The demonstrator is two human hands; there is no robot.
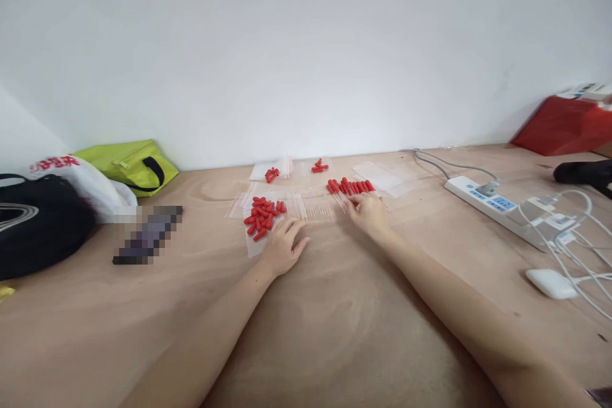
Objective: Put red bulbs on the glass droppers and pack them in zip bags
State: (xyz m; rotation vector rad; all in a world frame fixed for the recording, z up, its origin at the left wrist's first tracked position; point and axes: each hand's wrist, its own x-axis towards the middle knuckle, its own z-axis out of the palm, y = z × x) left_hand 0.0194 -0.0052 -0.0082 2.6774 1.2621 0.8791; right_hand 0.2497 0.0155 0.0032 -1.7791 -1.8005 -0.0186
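My left hand [283,247] rests on the table with its fingers apart and holds nothing. Just beyond it, loose red rubber bulbs [259,219] lie heaped on a clear plastic bag. My right hand [370,213] is bent down, thumb and fingers closed over a row of thin clear tubes with red bulbs on their far ends, like droppers [351,186]. What its fingertips grip is partly hidden. Between the hands, bare thin clear tubes [316,205] lie side by side, tips pointing towards me.
Bags with a few red pieces [272,174] and flat clear bags [387,177] lie by the wall. A phone [149,234], dark bag [43,223] and yellow-green bag [125,162] are left. Right are a power strip [497,207], white charger [551,284], cables and a red bag [564,124].
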